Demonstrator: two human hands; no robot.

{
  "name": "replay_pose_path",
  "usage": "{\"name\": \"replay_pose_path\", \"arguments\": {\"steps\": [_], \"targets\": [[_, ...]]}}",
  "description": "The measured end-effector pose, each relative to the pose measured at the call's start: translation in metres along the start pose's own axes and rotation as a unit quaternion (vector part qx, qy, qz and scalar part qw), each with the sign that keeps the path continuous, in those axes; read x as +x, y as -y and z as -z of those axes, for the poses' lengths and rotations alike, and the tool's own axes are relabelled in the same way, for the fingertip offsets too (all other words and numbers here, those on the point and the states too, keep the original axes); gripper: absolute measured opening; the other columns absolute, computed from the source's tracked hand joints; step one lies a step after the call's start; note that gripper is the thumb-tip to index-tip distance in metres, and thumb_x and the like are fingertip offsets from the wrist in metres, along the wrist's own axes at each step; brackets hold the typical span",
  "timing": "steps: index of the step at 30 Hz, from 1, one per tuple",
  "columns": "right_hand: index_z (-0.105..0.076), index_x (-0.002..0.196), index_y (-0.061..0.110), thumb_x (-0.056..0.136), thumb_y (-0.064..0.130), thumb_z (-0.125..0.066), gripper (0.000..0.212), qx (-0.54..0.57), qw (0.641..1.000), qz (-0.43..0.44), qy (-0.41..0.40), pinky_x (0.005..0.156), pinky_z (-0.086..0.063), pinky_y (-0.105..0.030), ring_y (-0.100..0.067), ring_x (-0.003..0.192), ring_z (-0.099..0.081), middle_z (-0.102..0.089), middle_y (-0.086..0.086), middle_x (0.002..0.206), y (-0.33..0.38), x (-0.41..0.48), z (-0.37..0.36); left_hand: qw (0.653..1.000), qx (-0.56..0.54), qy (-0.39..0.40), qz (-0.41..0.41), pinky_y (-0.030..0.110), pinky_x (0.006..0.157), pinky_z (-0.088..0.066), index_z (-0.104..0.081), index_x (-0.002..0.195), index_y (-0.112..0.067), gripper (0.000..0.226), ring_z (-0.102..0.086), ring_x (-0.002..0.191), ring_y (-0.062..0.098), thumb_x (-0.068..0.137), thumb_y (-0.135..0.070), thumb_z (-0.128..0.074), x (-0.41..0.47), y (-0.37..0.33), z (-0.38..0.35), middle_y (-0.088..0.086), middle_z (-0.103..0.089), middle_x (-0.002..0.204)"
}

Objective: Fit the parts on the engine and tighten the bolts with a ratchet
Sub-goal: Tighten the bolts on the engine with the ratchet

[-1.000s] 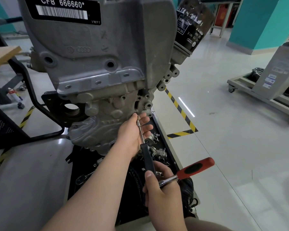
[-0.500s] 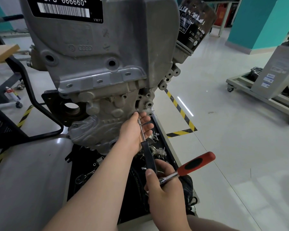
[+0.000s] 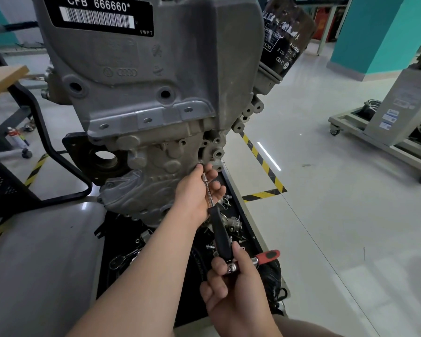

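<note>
One ratchet [image 3: 267,255], two hands: left hand [image 3: 194,196] seemingly pinches its extension [image 3: 220,231] at the engine [image 3: 144,81], right hand [image 3: 238,295] grips its head.

Automotive training workshop: engine [image 3: 144,93] on stand, hazard-taped floor [image 3: 265,166].

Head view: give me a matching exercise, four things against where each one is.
Things:
1 ratchet
2 extension
3 oil filter
4 barcode label

Places:
a upper left of the engine
b engine's upper right
c gripped by the right hand
d held by the left hand

Pairs: 1c, 2d, 3b, 4a
</note>
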State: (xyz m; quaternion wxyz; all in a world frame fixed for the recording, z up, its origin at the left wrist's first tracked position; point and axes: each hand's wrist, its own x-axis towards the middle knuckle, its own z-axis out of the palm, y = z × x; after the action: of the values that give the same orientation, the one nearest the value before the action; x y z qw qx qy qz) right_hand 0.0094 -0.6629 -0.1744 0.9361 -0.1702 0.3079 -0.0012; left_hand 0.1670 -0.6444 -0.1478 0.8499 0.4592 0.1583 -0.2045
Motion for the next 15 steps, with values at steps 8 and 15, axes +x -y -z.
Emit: {"name": "replay_pose_path", "arguments": {"steps": [8, 15], "targets": [[-0.059, 0.088, 0.018, 0.079, 0.039, -0.057, 0.023, -0.027, 0.999, 0.001, 0.023, 0.035, -0.03, -0.021, -0.011, 0.026, -0.025, -0.041, 0.0, 0.048, 0.004, 0.001, 0.002, 0.999, -0.025, 0.036, 0.018, 0.015, 0.029, -0.019, -0.052, 0.081, -0.017, 0.033, -0.024, 0.03, 0.004, 0.106, -0.031, -0.035, -0.001, -0.001, -0.002, -0.007, -0.041, 0.058], [-0.054, 0.105, 0.001, 0.101, 0.031, -0.044, 0.032, -0.2, 0.975, 0.096, 0.011, 0.042, -0.035, -0.027, -0.017, 0.033, -0.03, -0.046, -0.006, 0.054, 0.006, 0.005, 0.013, 1.0, -0.017, 0.015, 0.011, 0.015, 0.03, -0.021, -0.055, 0.08, -0.016, 0.034, -0.025, 0.03, 0.004, 0.105, -0.031, -0.037, 0.0, 0.001, -0.002, -0.008, -0.044, 0.052]]}}
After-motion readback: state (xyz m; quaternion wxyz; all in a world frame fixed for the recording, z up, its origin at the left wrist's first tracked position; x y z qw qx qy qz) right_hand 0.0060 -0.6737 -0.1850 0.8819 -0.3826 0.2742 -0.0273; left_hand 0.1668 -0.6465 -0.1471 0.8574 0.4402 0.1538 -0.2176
